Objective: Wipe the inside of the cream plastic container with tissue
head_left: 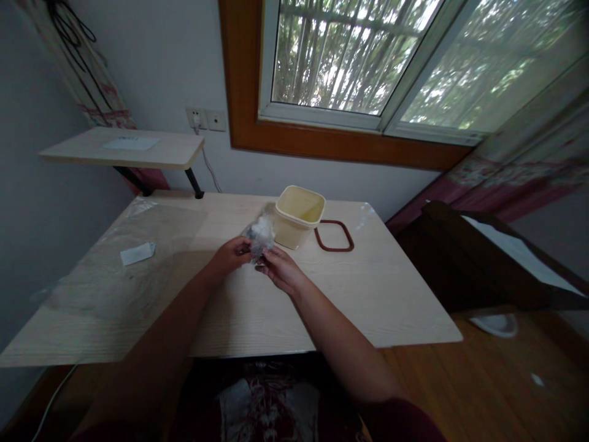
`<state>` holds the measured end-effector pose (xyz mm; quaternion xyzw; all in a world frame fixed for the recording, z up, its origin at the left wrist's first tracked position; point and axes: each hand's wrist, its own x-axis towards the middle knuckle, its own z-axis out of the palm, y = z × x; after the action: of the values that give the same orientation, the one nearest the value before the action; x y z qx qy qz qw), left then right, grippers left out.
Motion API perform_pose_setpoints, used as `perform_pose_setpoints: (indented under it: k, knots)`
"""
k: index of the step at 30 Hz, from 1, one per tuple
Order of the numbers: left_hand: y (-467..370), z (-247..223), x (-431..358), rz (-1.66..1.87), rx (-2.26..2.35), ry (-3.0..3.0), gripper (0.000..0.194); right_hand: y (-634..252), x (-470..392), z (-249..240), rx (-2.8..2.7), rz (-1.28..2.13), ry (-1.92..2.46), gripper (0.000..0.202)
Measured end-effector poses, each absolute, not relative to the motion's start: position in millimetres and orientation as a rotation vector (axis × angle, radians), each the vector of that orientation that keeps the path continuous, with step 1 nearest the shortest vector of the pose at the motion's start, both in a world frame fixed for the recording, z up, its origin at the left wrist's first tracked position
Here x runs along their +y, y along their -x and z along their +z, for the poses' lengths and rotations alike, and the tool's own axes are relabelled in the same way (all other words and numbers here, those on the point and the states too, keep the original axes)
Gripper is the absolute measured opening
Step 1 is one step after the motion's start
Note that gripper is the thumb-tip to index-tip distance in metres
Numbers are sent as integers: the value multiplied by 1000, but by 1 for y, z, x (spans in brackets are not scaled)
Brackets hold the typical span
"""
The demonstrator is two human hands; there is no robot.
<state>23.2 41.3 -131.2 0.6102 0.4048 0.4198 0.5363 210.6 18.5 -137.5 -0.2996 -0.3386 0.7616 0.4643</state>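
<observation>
Clothing with a pale pattern on dark cloth shows nearest, below the front edge of the wooden-topped table. Two bare forearms reach in over that edge. On the left part of the table a thin clear plastic sheet lies spread out, with a small white label on it. Around the middle of the table, the left hand and right hand meet at a crumpled bundle of see-through plastic. The fingers of both are curled in and pinch its lower part from either side, closed on it with little gap; what, if anything, is inside it cannot be told. The bundle is held just in front of a cream container, overlapping its left side in view. The container stands upright, its open top showing. Just to its right a reddish-brown ring, square with rounded corners, lies flat. Farther back on the left, a raised shelf carries a sheet of paper. Behind, wall sockets sit left of a wood-framed window.
</observation>
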Motion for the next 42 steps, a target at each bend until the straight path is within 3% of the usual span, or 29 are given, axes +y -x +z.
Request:
perform_pose_setpoints:
  k: [12, 18, 42]
  knots:
    - [-20, -134, 44, 948, 994, -1583, 31, -208, 18, -140, -958, 1849, 731, 44]
    - [-20, -131, 42, 907, 1006, -1545, 29, -208, 23, -147, -1137, 1661, 842, 34]
    - [-32, -130, 38, 973, 936, -1219, 34, -209, 34, -151, -1291, 1296, 1024, 33]
